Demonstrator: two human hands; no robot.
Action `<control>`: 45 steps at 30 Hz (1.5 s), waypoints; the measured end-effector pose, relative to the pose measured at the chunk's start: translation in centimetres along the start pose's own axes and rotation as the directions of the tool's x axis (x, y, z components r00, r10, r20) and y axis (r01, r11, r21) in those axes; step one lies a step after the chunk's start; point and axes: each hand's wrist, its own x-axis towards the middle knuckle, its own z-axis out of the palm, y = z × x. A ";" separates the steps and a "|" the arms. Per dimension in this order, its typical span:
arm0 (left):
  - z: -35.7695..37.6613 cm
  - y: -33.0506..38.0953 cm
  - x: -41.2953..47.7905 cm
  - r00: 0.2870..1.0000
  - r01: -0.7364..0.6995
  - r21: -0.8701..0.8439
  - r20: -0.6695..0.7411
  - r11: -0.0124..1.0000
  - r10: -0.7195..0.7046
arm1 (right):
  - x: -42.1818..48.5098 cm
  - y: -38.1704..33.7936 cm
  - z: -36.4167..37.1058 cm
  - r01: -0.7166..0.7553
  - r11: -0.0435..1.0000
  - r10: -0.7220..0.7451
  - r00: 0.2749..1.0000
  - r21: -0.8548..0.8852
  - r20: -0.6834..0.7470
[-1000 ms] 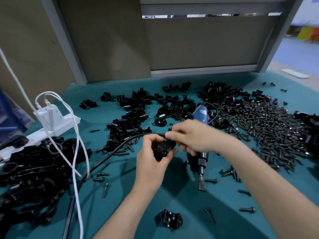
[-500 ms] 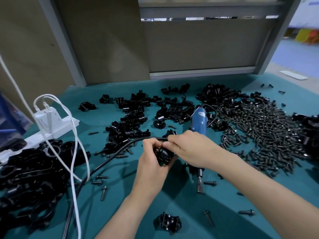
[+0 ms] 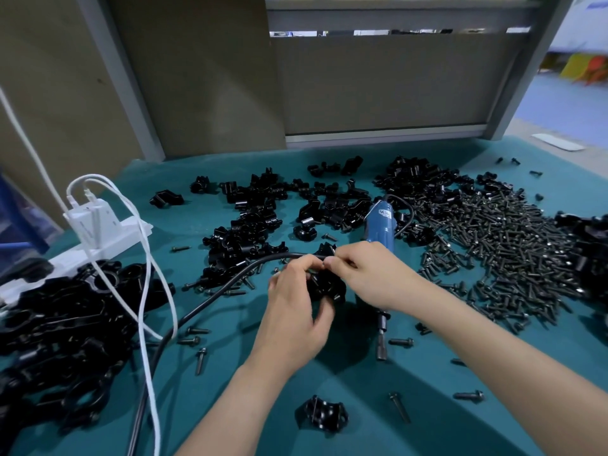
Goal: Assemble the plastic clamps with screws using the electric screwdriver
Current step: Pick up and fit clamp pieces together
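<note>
My left hand grips a small black plastic clamp just above the teal mat, in the middle of the view. My right hand meets it from the right, fingertips pinching at the clamp's top edge; whatever they pinch is too small to make out. The same hand holds the blue electric screwdriver in its palm. The tool's blue body sticks out behind the hand and its bit points down at the mat.
A heap of black screws covers the right side and loose clamp halves lie behind my hands. One clamp and stray screws lie in front. At left are the screwdriver's black cord, a white power strip and larger black parts.
Both hands stay together on the clamp; my right fingertips have shifted slightly over its top edge. The screwdriver remains in my right palm.
</note>
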 end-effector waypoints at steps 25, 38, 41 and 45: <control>0.1 4.1 0.1 0.966 -0.258 0.061 0.007 0.964 0.258 | -6.8 1.1 -1.6 -0.080 0.744 0.079 0.996 0.663 0.033; 6.0 8.8 13.7 0.931 -0.081 -0.004 0.358 0.997 0.077 | -13.8 22.8 -16.7 -0.467 0.884 0.254 0.454 0.014 -0.854; 11.0 8.7 17.9 0.879 -0.150 0.155 0.473 0.976 0.060 | -14.2 26.8 -17.3 -0.738 0.656 0.522 0.597 -0.160 -0.609; 17.7 8.8 22.7 0.794 -0.266 0.287 0.607 0.920 0.040 | -14.5 27.6 -17.9 -0.750 0.631 0.633 0.646 -0.200 -0.427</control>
